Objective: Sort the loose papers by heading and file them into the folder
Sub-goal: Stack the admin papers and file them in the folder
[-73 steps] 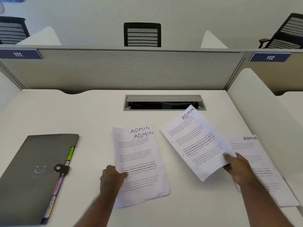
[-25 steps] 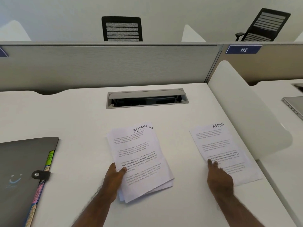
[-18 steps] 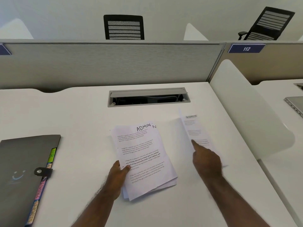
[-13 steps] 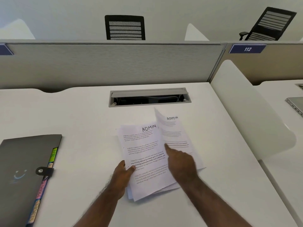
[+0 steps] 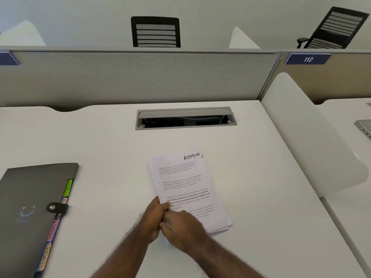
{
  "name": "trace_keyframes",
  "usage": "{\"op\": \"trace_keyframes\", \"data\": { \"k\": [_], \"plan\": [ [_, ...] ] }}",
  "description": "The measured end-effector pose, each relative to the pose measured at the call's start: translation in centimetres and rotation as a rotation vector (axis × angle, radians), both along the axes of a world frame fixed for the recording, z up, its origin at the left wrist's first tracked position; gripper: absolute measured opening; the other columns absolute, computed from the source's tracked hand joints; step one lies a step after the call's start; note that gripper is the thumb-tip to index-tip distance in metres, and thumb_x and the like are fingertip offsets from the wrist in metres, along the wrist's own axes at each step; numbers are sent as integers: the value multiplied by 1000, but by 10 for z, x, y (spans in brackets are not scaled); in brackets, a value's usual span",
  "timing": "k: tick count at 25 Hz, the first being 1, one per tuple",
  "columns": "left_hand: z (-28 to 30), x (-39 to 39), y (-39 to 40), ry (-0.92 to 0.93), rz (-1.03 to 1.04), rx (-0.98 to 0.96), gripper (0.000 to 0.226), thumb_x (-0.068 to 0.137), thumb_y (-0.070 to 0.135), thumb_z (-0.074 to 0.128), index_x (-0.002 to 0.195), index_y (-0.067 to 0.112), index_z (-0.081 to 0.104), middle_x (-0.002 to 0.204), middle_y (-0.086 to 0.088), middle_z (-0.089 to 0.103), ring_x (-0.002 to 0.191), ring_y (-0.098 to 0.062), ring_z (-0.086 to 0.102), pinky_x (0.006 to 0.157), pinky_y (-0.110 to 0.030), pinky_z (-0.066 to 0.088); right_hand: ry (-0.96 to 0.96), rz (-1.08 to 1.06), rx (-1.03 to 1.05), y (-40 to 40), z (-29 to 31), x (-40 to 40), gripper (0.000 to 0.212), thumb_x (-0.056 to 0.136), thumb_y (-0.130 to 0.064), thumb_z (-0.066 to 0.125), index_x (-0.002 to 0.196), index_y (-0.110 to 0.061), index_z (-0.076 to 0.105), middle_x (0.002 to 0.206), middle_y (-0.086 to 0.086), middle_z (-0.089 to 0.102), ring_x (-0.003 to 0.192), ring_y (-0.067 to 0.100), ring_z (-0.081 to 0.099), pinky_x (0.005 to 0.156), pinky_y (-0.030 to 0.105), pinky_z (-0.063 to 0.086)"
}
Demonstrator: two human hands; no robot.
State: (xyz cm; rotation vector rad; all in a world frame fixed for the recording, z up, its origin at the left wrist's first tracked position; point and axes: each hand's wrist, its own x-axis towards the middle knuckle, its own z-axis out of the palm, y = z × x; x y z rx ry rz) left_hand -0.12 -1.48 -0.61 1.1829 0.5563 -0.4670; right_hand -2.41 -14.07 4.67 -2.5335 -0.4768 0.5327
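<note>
Both hands meet at the near left corner of the paper stack point(image 5: 186, 189): the left hand point(image 5: 153, 219) pinches its edge, the right hand point(image 5: 183, 227) lies flat on top, likely squaring thin, limp sheets headed ADMIN. Well left of the stack lies the closed, matte grey folder point(image 5: 30, 213), snapped shut, coloured tabs showing.

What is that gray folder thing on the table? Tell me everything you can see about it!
The gray folder lies flat and closed on the white desk, left of the paper stack and apart from it. Its smooth dark cover shows a faint smiley face. A black strap with a silver snap holds it shut on its right edge. Colored tabs stick out there: a green one reads HR, and others are pink and yellow. Neither hand touches it. Its near-left part runs out of view.
</note>
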Motion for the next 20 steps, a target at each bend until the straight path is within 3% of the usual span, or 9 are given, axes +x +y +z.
{"op": "trace_keyframes", "data": {
  "k": [2,4,6,8,9,11,13,15,20],
  "plan": [
    [0,0,2,-14,19,-16,37,98,-2,43,125,16,62,117,-8,74,103,-28,72,76,-39,60,-18,-115,82,-18,-2,4,37,95,-41,42,125,-29,60,128,-5,66,119,18,59,101,31,45],
    [2,0,6,-18,93,-54,37,99,-3,42,123,17,63,117,-7,74,102,-27,73,72,-39,60,-142,-323,100,-45,-7,10,50,95,-41,51,143,-30,46,151,-7,46,144,14,35,114,26,27],
    [3,1,8,-36,168,-108,36,100,-1,44,125,19,62,120,-5,73,105,-25,72,74,-39,61,-181,-570,29,-70,-9,14,76,90,-45,60,154,-24,26,163,1,22,152,22,14,119,37,21],
    [7,1,8,-62,242,-179,37,100,0,46,129,19,59,123,-5,71,108,-25,70,75,-38,61,-13,-841,95,-85,-9,18,100,83,-48,70,157,-23,6,166,5,7,152,26,10,117,48,24],
    [9,1,5,-79,269,-215,38,99,1,47,131,19,58,125,-5,70,110,-25,70,75,-38,61,107,-975,259,-89,-9,21,106,82,-44,74,157,-24,2,165,6,10,150,26,17,116,50,27],
    [15,1,-4,-118,289,-271,39,99,3,48,134,20,55,128,-6,68,112,-24,68,75,-38,60,374,-1161,781,-91,-9,25,96,85,-30,75,156,-27,10,154,6,41,135,29,47,107,49,44],
    [20,0,-15,-144,267,-311,40,98,5,50,135,20,53,130,-7,67,115,-25,67,77,-40,60,607,-1128,1171,-88,-11,27,59,91,-17,67,144,-18,42,124,6,70,107,27,69,82,43,59],
    [24,-2,-24,-154,221,-333,42,96,7,53,135,20,53,130,-7,67,116,-26,66,78,-42,60,604,-1067,1250,-85,-14,28,36,91,-6,62,126,-16,61,113,5,75,100,23,73,69,37,60],
    [44,13,12,-139,273,-358,50,89,14,53,139,8,52,120,-12,71,96,-26,72,74,-38,62,440,-903,1208,-110,-4,42,32,89,2,62,121,-6,64,116,11,73,105,28,70,74,36,60]
  ]
}}
